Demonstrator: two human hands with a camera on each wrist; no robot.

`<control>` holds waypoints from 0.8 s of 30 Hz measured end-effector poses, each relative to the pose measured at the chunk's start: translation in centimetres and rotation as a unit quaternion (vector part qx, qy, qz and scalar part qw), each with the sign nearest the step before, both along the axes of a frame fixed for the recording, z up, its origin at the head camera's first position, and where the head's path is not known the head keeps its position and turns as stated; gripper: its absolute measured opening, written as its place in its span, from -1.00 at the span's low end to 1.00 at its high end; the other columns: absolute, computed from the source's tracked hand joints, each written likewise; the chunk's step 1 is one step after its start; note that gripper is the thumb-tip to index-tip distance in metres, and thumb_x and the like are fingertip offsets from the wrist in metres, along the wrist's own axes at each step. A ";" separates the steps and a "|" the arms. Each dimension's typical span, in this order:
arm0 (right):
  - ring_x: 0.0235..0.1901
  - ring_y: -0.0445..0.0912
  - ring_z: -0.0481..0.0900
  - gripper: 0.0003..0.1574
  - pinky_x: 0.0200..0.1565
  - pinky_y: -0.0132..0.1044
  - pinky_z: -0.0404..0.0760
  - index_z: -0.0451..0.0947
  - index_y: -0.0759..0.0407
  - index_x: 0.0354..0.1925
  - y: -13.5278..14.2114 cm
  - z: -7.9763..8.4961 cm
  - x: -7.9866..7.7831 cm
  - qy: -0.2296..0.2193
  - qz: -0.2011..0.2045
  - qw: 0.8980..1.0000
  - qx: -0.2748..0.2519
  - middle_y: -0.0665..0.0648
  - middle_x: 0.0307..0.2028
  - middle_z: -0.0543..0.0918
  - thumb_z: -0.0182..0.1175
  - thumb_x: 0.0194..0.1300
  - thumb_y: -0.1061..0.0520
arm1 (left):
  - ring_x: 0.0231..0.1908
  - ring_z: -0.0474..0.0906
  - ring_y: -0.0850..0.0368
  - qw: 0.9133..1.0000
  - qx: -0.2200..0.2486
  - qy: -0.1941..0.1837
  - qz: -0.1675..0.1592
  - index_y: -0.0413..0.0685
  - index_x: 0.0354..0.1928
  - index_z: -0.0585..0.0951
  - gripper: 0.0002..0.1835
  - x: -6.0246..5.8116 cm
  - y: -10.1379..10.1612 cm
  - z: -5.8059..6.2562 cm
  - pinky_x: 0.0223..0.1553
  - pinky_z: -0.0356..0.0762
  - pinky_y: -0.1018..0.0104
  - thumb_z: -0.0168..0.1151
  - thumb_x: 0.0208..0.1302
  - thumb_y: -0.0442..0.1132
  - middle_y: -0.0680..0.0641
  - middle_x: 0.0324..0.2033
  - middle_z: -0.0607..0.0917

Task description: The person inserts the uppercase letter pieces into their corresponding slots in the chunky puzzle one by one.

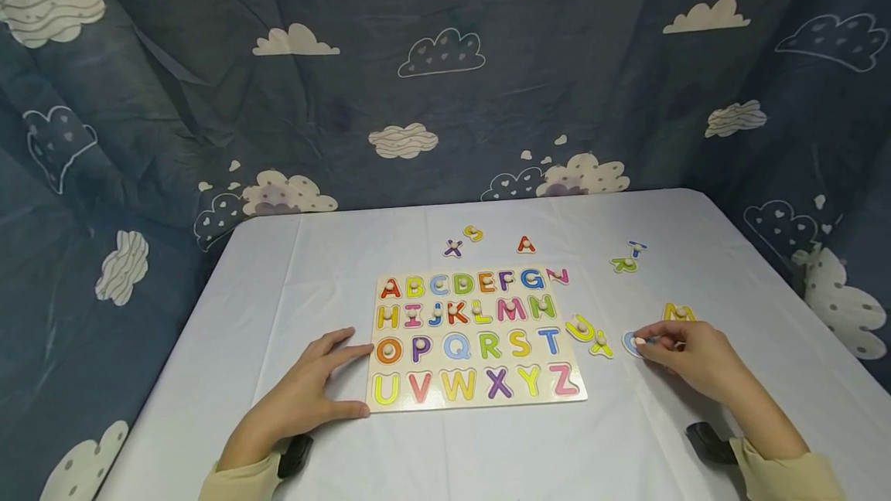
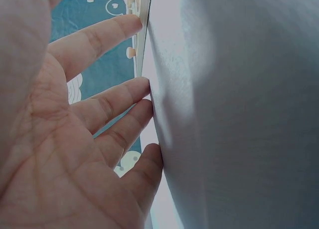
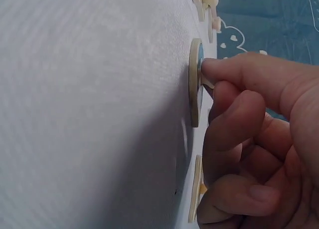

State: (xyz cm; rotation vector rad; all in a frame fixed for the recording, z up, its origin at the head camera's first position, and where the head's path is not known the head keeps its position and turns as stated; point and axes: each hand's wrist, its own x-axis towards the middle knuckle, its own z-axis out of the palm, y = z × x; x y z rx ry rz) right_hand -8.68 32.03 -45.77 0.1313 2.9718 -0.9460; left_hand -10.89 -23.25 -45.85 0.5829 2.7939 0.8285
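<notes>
A wooden alphabet board (image 1: 480, 402) lies mid-table; knobbed letter pieces sit in its upper rows, and the recesses from Q to Z show no knobs. My left hand (image 1: 306, 385) rests at the board's left edge, fingers spread, with thumb and index finger touching it. In the left wrist view those fingers (image 2: 99, 102) are extended along the table. Right of the board, my right hand (image 1: 696, 358) pinches the knob of a light-blue rounded letter piece (image 1: 629, 343) between thumb and index finger. The right wrist view shows this piece (image 3: 194, 84) edge-on, near the cloth.
Near the board's right side lie a pink piece (image 1: 558, 276), a yellow U (image 1: 579, 328) and a yellow-green Y (image 1: 601, 345). A yellow piece (image 1: 678, 312) is beside my right hand. Farther back are a purple X (image 1: 453, 248), yellow S (image 1: 473, 233), red piece (image 1: 526, 245), green R (image 1: 623, 264) and blue T (image 1: 636, 249).
</notes>
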 end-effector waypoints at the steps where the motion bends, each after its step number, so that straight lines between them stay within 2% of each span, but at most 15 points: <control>1: -0.56 -0.24 0.41 -0.68 -0.53 -0.35 0.41 0.77 0.32 -0.02 0.0 0.0 0.0 -0.001 0.000 1.000 -0.002 0.00 -0.49 0.54 0.43 0.37 0.11 | 0.56 0.27 -0.36 1.000 -0.001 0.000 0.000 0.20 0.45 0.61 -0.07 0.0 0.0 0.0 0.45 0.38 -0.39 0.72 -0.03 0.18 -0.23 0.57 0.37; 19: -0.50 -0.23 0.41 -0.67 -0.52 -0.37 0.45 0.74 0.34 -0.06 -1.0 0.2 -0.2 -0.008 -0.003 1.000 0.001 0.02 -0.45 0.53 0.42 0.40 0.08 | 0.54 0.28 -0.37 1.000 0.002 0.006 -0.005 0.19 0.44 0.61 -0.08 0.1 0.0 0.1 0.43 0.39 -0.40 0.72 -0.01 0.16 -0.25 0.56 0.38; 24: -0.50 -0.21 0.42 -0.62 -0.51 -0.37 0.45 0.74 0.33 -0.04 -2.4 0.9 -0.6 -0.021 0.000 0.999 -0.025 0.02 -0.44 0.54 0.46 0.39 0.03 | 0.55 0.28 -0.36 1.000 -0.003 0.002 -0.003 0.19 0.45 0.60 -0.08 0.1 0.0 0.2 0.45 0.39 -0.40 0.72 -0.01 0.17 -0.24 0.57 0.38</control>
